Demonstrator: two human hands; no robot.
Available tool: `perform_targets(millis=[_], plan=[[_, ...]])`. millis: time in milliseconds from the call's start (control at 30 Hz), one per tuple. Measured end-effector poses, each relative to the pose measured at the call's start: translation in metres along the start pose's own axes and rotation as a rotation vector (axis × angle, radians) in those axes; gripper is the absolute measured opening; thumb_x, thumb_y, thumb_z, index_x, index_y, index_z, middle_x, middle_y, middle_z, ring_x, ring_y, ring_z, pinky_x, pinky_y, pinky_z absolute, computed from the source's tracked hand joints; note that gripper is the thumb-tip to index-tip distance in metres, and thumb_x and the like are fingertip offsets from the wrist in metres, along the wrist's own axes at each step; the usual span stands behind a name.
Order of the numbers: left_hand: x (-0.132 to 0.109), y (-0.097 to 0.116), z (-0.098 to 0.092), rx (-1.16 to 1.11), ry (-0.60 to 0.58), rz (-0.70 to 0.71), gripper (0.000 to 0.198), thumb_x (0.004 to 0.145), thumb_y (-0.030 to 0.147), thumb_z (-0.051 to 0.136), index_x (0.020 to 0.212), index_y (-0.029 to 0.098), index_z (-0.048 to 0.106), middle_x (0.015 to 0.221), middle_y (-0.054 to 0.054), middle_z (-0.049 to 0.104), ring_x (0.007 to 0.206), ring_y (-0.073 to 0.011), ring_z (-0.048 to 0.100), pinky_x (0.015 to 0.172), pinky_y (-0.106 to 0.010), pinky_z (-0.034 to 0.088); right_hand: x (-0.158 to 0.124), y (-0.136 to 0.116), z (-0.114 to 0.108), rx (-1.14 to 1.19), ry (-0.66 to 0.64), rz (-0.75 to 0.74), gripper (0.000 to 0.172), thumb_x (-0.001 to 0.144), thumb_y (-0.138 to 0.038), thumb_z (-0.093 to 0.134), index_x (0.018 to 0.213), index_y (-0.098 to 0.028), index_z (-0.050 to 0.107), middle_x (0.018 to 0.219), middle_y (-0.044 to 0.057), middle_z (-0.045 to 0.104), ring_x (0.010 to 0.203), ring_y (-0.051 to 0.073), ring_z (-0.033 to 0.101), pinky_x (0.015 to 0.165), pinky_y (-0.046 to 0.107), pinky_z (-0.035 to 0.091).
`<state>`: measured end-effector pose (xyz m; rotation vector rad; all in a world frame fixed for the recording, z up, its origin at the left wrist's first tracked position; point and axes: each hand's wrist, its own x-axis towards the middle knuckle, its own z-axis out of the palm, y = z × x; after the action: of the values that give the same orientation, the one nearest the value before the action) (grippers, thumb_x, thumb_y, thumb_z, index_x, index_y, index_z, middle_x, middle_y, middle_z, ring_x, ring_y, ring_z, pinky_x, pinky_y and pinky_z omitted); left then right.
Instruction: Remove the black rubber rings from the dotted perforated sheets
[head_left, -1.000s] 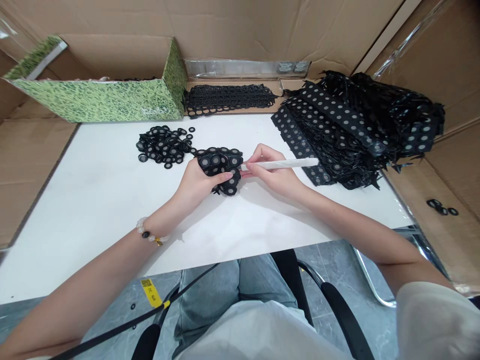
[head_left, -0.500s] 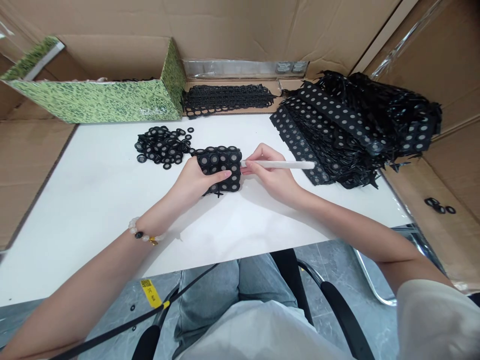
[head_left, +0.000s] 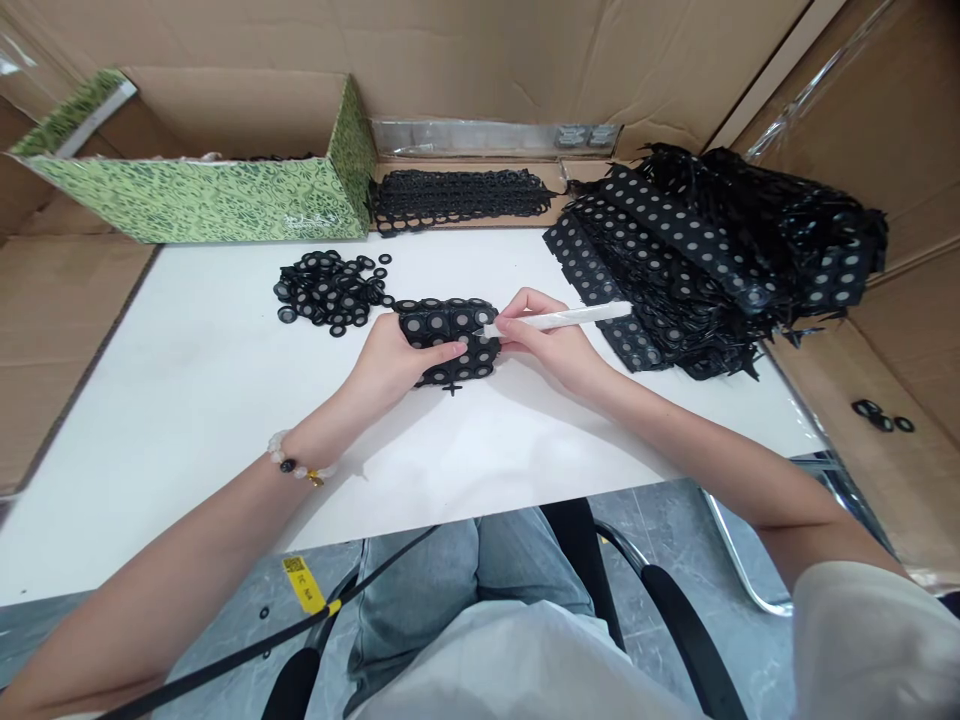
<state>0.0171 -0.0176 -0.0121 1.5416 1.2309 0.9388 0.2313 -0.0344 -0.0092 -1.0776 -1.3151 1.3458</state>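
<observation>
My left hand is closed on a black moulded rubber sheet dotted with grey round centres, its thumb lying across the front. In my right hand is a slim white pen-like tool, pinched between thumb and fingers. Its thin tip points left and meets the face of the sheet, near the left thumb. The right fingertips are at the sheet's right edge, partly behind it. Just left of the sheet lies a pile of loose black rings, some with grey centres.
A green patterned box stands at the back left. Behind the sheet, a stack of black perforated strips lies on cardboard. A heap of black dotted sheets covers the right of the white table. Several loose rings lie on cardboard at right.
The tool's tip has moved from the sheet's right edge onto its face, and its back end has risen. The sheet now faces the camera more broadly.
</observation>
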Motion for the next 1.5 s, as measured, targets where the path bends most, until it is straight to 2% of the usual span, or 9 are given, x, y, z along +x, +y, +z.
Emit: perform_targets(millis=[133,233,400,567,800,967,1067,1267,1500], plan=[[0.000,-0.001,0.001,-0.037,0.005,-0.026,0.040,0.062,0.039,0.088,0.090,0.016,0.072,0.095,-0.008,0.078,0.089,-0.0272,0.072,0.084,-0.042,0.062,-0.001,0.000,-0.001,-0.101,0.006,-0.080,0.021,0.082,-0.036,0.072,0.076,-0.022,0.058,0.073,-0.002,0.061,0.072,0.015,0.058,0.073,0.033,0.052],[-0.003,0.003,0.004,-0.093,0.019,-0.021,0.038,0.062,0.035,0.088,0.092,0.015,0.074,0.099,-0.009,0.078,0.093,-0.0280,0.072,0.091,-0.045,0.060,-0.005,-0.002,0.001,-0.227,-0.004,-0.144,0.016,0.086,-0.033,0.068,0.079,-0.022,0.059,0.076,-0.002,0.063,0.072,0.015,0.056,0.069,0.031,0.047],[-0.009,0.010,0.008,-0.132,0.034,0.005,0.036,0.066,0.031,0.084,0.096,0.015,0.074,0.105,-0.010,0.078,0.101,-0.0289,0.071,0.100,-0.047,0.056,-0.012,-0.002,0.007,-0.320,0.013,-0.161,0.014,0.091,-0.033,0.062,0.083,-0.023,0.056,0.076,-0.002,0.064,0.068,0.015,0.056,0.066,0.031,0.042],[-0.012,0.011,0.010,-0.083,0.034,0.030,0.036,0.068,0.033,0.083,0.098,0.015,0.074,0.107,-0.009,0.078,0.103,-0.0290,0.071,0.101,-0.046,0.055,-0.012,-0.002,0.010,-0.359,0.032,-0.180,0.015,0.090,-0.033,0.063,0.081,-0.023,0.057,0.073,-0.003,0.062,0.066,0.015,0.053,0.064,0.030,0.039],[0.002,0.002,-0.004,0.006,-0.053,-0.045,0.042,0.062,0.040,0.089,0.093,0.016,0.075,0.096,-0.008,0.079,0.089,-0.0289,0.072,0.079,-0.039,0.060,-0.002,-0.002,0.001,-0.211,0.129,-0.150,0.018,0.082,-0.032,0.069,0.073,-0.022,0.057,0.069,-0.003,0.058,0.068,0.014,0.052,0.067,0.029,0.043],[0.001,0.002,-0.004,0.001,-0.044,-0.035,0.035,0.063,0.041,0.087,0.085,0.016,0.075,0.089,-0.007,0.078,0.082,-0.0269,0.071,0.073,-0.036,0.059,0.002,-0.003,-0.004,0.059,0.005,0.030,0.024,0.078,-0.039,0.072,0.075,-0.022,0.055,0.077,-0.003,0.060,0.076,0.015,0.057,0.072,0.030,0.050],[-0.002,0.006,0.001,-0.008,-0.059,-0.016,0.032,0.062,0.039,0.088,0.080,0.017,0.074,0.084,-0.005,0.076,0.080,-0.0251,0.070,0.073,-0.034,0.059,0.002,-0.001,-0.003,-0.001,-0.027,-0.009,0.024,0.078,-0.041,0.074,0.076,-0.022,0.058,0.076,-0.003,0.060,0.071,0.014,0.053,0.067,0.028,0.045],[0.000,0.008,-0.002,0.036,-0.144,-0.055,0.027,0.065,0.039,0.085,0.078,0.018,0.074,0.076,-0.002,0.073,0.073,-0.0228,0.067,0.065,-0.032,0.057,0.002,0.005,-0.001,-0.110,0.033,-0.102,0.022,0.079,-0.039,0.072,0.073,-0.022,0.059,0.070,-0.003,0.060,0.066,0.013,0.047,0.065,0.029,0.038],[-0.002,0.009,0.000,0.071,-0.097,-0.076,0.032,0.065,0.040,0.083,0.057,0.018,0.062,0.058,0.001,0.061,0.056,-0.0164,0.056,0.049,-0.026,0.045,-0.002,0.001,0.001,-0.176,0.004,-0.150,0.016,0.082,-0.033,0.070,0.077,-0.021,0.061,0.076,-0.001,0.065,0.068,0.014,0.051,0.067,0.030,0.039]])
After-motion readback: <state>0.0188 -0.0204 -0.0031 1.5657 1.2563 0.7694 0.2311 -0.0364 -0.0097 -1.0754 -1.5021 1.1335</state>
